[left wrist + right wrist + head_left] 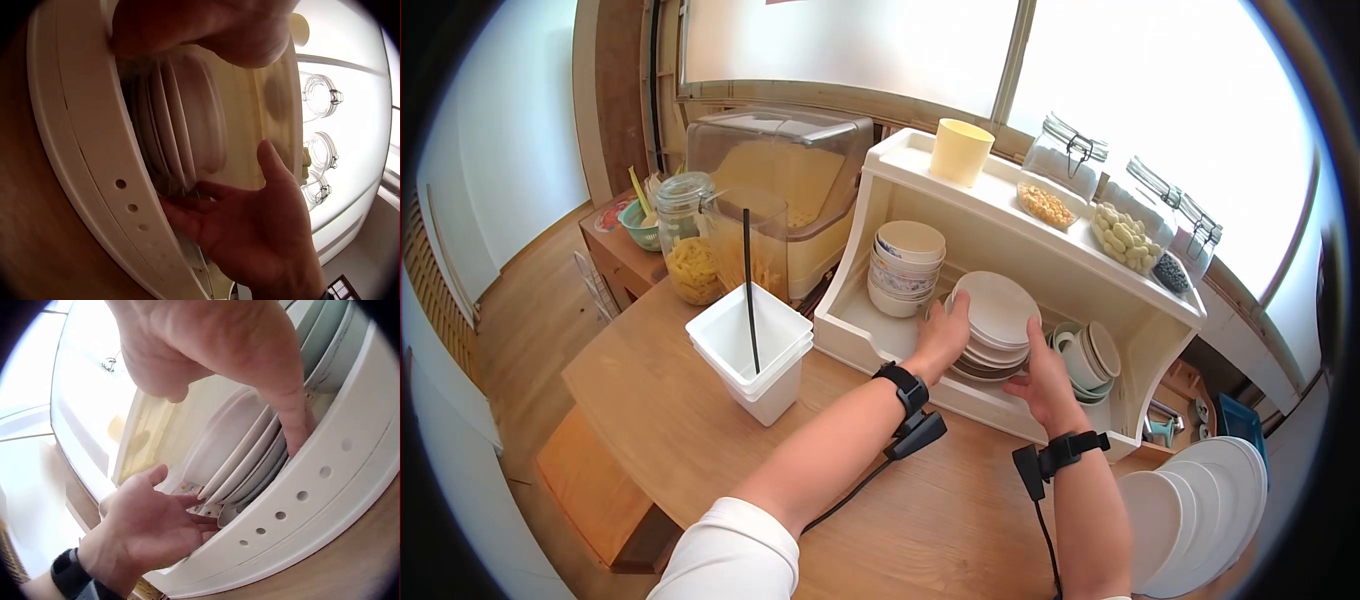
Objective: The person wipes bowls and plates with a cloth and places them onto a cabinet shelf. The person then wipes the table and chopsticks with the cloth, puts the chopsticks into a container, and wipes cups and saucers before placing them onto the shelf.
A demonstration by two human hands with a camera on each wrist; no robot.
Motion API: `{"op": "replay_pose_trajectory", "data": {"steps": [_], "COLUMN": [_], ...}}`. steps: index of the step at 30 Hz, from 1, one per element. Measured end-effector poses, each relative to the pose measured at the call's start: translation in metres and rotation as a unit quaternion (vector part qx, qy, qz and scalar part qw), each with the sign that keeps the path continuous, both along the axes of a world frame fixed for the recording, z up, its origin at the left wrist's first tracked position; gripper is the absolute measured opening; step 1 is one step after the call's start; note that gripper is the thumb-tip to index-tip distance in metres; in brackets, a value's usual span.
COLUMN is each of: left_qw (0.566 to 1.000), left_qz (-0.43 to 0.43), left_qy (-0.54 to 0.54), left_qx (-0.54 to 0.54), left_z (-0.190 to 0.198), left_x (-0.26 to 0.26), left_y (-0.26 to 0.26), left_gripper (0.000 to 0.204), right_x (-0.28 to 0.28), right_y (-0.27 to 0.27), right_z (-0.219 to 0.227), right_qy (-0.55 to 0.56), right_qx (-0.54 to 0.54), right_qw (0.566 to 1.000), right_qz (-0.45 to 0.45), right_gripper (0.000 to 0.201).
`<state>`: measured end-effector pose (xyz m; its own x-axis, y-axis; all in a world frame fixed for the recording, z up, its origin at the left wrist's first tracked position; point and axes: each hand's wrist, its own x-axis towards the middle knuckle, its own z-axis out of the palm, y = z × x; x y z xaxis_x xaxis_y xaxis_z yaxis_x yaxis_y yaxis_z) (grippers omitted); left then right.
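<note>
A stack of white plates (997,308) leans back inside a cream shelf unit (900,162). At the stack's left side is the left hand (943,338), fingers fairly straight; in the right wrist view the left hand (153,519) has its fingertips at the plate edges. The right hand (1045,380) stands at the stack's right side, thumb up; in the left wrist view the right hand (256,225) reaches its fingers to the lower plate edges. Whether either hand bears the plates' weight cannot be told. Stacked bowls (906,265) sit left of the plates, and cups (1090,355) to their right.
White square containers (762,385) with a black stick stand on the wooden table (650,390) at left. Behind them are a pasta jar (692,262) and a clear-lidded box (775,170). A yellow cup (960,152) and glass jars (1065,165) top the shelf. Large white plates (1200,510) stand lower right.
</note>
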<state>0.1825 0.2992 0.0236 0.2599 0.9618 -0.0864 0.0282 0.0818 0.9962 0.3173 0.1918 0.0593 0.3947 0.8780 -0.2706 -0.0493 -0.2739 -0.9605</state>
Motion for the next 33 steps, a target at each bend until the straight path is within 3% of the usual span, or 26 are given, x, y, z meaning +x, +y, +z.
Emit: {"op": "replay_pose_trajectory", "data": {"steps": [3,4,5,7,8,9,11,13,15,16,18,19,21,23,24,26,29,31,33], "left_qw": [0.991,0.974,0.943,0.889,0.851,0.807,0.726,0.647,0.647,0.645,0.674,0.673,0.741,0.763,0.784,0.777,0.793,0.774,0.773], "left_qz": [-0.022,0.001,0.022,-0.047,-0.103,-0.159,-0.136,-0.055,0.102,0.099,0.26,0.259,0.203,0.195,0.186,0.181,0.163,0.173,0.175], "left_qy": [0.095,0.102,0.11,0.04,0.033,0.026,0.033,0.113,0.249,0.251,0.29,0.289,0.352,0.334,0.316,0.31,0.309,0.305,0.31], "left_qx": [0.087,0.202,0.314,0.455,0.514,0.568,0.674,0.752,0.714,0.715,0.628,0.63,0.535,0.518,0.501,0.517,0.499,0.528,0.526], "left_z": [-0.003,-0.012,-0.016,0.009,0.015,0.019,0.026,0.026,0.008,0.009,0.022,0.025,0.029,0.021,0.017,0.013,0.013,0.014,0.019], "left_x": [-0.004,-0.009,-0.019,-0.067,-0.093,-0.119,-0.17,-0.22,-0.258,-0.265,-0.272,-0.272,-0.269,-0.268,-0.268,-0.273,-0.287,-0.306,-0.323], "left_y": [-0.008,-0.023,-0.048,-0.102,-0.121,-0.136,-0.163,-0.175,-0.173,-0.166,-0.144,-0.138,-0.129,-0.116,-0.109,-0.105,-0.111,-0.118,-0.127], "left_gripper": [0.077,0.074,0.071,0.062,0.057,0.053,0.051,0.051,0.061,0.061,0.074,0.074,0.084,0.081,0.077,0.069,0.061,0.056,0.056], "right_x": [0.004,0.008,0.015,0.026,0.021,0.015,-0.007,-0.024,-0.045,-0.058,-0.092,-0.107,-0.135,-0.162,-0.172,-0.189,-0.207,-0.219,-0.236], "right_y": [-0.005,-0.007,-0.008,-0.006,-0.01,-0.017,-0.033,-0.028,-0.022,-0.02,-0.021,-0.021,-0.023,-0.027,-0.028,-0.025,-0.007,0.005,0.016], "right_z": [-0.003,-0.007,-0.016,-0.034,-0.034,-0.028,-0.007,-0.004,-0.007,-0.005,-0.001,-0.003,-0.008,-0.013,-0.016,-0.025,-0.038,-0.042,-0.047], "right_qy": [-0.033,-0.064,-0.059,-0.282,-0.272,-0.304,-0.31,-0.291,-0.275,-0.273,-0.266,-0.268,-0.269,-0.394,-0.396,-0.453,-0.465,-0.469,-0.491], "right_qx": [0.012,0.001,0.001,0.068,0.067,0.151,0.274,0.28,0.286,0.269,0.232,0.19,0.149,0.094,0.094,0.098,0.102,0.1,0.186], "right_qw": [0.999,0.997,0.997,0.95,0.953,0.934,0.905,0.913,0.918,0.923,0.932,0.935,0.935,0.873,0.873,0.831,0.821,0.819,0.799], "right_qz": [-0.027,-0.042,-0.04,-0.118,-0.118,-0.114,-0.096,-0.063,-0.015,0.02,0.089,0.134,0.179,0.272,0.271,0.308,0.315,0.315,0.292], "right_gripper": [0.097,0.096,0.096,0.078,0.078,0.066,0.041,0.039,0.035,0.033,0.034,0.036,0.037,0.041,0.041,0.04,0.039,0.039,0.04]}}
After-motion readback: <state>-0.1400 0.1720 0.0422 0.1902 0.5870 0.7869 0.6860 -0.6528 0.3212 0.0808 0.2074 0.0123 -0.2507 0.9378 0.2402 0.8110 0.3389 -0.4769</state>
